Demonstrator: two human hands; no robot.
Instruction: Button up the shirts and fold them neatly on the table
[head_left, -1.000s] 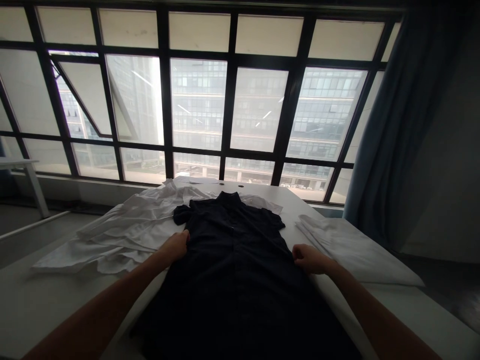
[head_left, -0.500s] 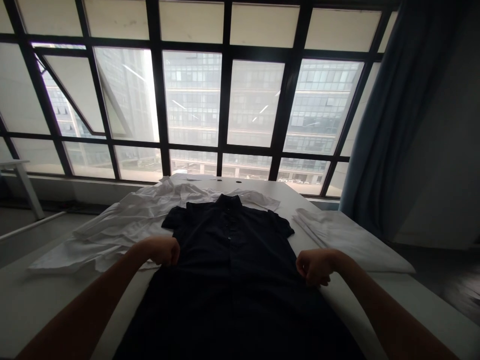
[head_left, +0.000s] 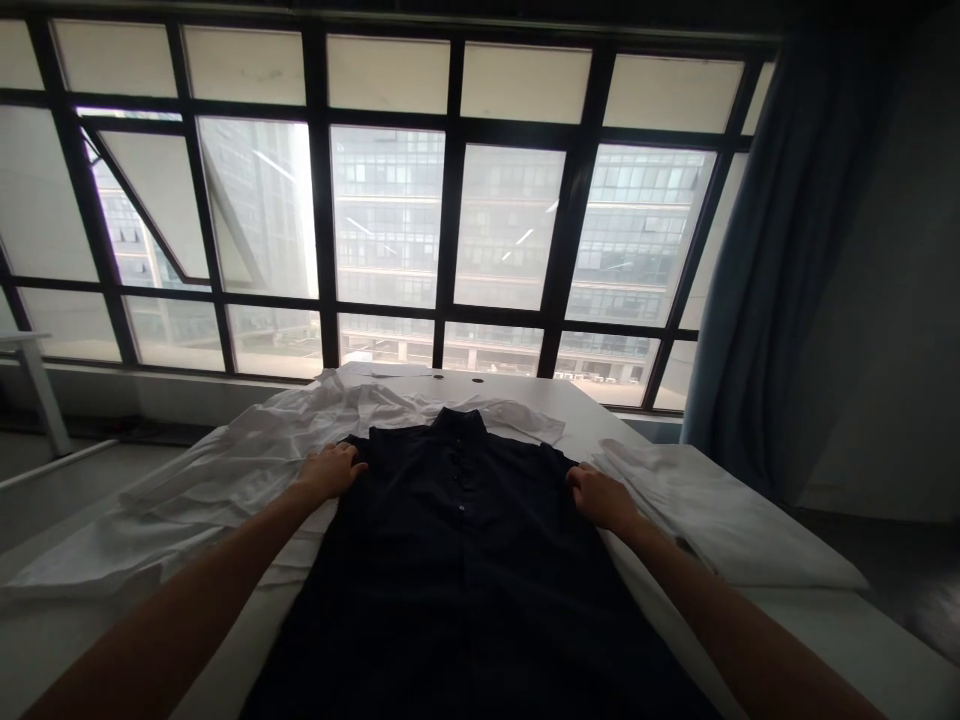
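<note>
A dark navy short-sleeved shirt (head_left: 463, 560) lies front up on the white table, its collar pointing at the window and its button placket running down the middle. At its left sleeve is my left hand (head_left: 335, 470), fingers bent over the cloth and thumb toward the chest. My right hand (head_left: 602, 496) closes on the opposite sleeve, with its fingertips partly hidden against the dark fabric. Both sleeves are largely covered by the hands. The shirt's lower end runs out of view at the bottom.
Rumpled white garments (head_left: 247, 455) spread over the table's left and far side. A folded white cloth pile (head_left: 739, 510) lies to the right. The white table (head_left: 577, 405) reaches toward a large window (head_left: 510, 225). A blue curtain (head_left: 772, 270) hangs at the right.
Both hands have moved from the shirt's sides up to its sleeves, away from me. The fists have changed to fingers over the sleeve cloth. The view has tilted slightly upward.
</note>
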